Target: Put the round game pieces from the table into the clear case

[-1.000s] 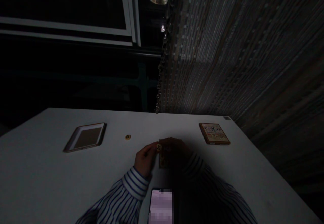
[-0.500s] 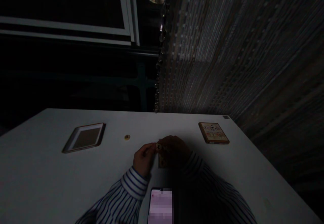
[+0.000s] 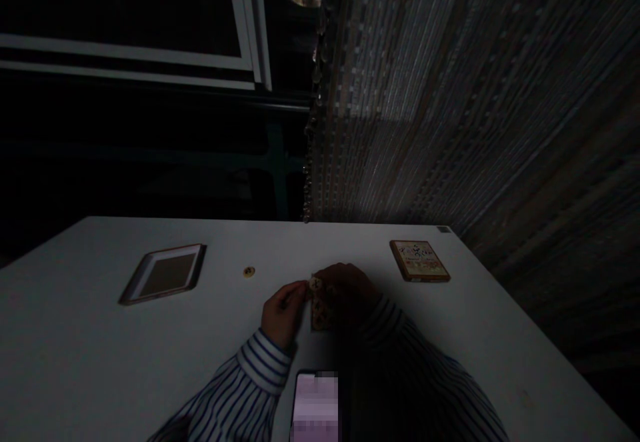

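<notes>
In dim light, my left hand pinches a small round wooden piece with a dark mark, holding it over a small wooden board of pieces in the middle of the white table. My right hand lies in shadow on the board's right side, fingers curled over its top edge. Both sleeves are white with blue stripes. A loose round piece lies on the table a little to the left of my hands.
An empty wooden tray sits at the left of the table. A printed wooden box lid lies at the right. A lit phone rests near the front edge. A beaded curtain hangs behind.
My hands and the piece have stayed nearly in place over the board; the view has shifted slightly.
</notes>
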A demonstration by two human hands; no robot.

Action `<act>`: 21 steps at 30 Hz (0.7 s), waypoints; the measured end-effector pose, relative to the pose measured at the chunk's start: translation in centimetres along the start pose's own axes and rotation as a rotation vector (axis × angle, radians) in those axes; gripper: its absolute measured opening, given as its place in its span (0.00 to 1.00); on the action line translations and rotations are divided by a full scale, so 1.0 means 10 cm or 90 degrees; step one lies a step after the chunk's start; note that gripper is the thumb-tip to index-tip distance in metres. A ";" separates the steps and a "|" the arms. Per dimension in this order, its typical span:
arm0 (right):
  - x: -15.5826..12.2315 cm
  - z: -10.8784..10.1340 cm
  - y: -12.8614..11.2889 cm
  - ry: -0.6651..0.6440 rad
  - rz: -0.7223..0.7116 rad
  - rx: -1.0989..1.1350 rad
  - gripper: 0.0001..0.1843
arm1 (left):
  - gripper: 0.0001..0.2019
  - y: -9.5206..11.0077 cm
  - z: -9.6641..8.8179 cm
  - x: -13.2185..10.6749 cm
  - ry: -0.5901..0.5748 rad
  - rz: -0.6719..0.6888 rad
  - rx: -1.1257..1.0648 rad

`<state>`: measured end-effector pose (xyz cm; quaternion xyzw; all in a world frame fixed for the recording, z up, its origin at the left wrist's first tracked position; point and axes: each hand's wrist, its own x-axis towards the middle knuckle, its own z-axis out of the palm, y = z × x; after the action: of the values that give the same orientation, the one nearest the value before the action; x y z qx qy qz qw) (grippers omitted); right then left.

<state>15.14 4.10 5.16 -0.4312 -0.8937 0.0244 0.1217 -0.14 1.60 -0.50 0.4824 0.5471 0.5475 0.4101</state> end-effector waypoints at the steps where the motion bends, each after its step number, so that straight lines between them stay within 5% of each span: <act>1: 0.00 -0.01 0.01 0.002 0.002 -0.001 0.14 | 0.13 0.00 0.00 0.00 0.005 0.000 0.004; 10: -0.01 -0.03 0.18 0.020 0.012 0.038 0.19 | 0.14 -0.20 0.00 0.04 0.010 0.059 0.081; 21: -0.11 0.01 0.53 0.060 0.090 0.045 0.18 | 0.13 -0.28 0.03 0.02 -0.075 0.051 0.095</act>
<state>19.84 6.60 4.03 -0.4891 -0.8531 0.0442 0.1763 -0.14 2.07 -3.27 0.5642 0.5418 0.4919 0.3822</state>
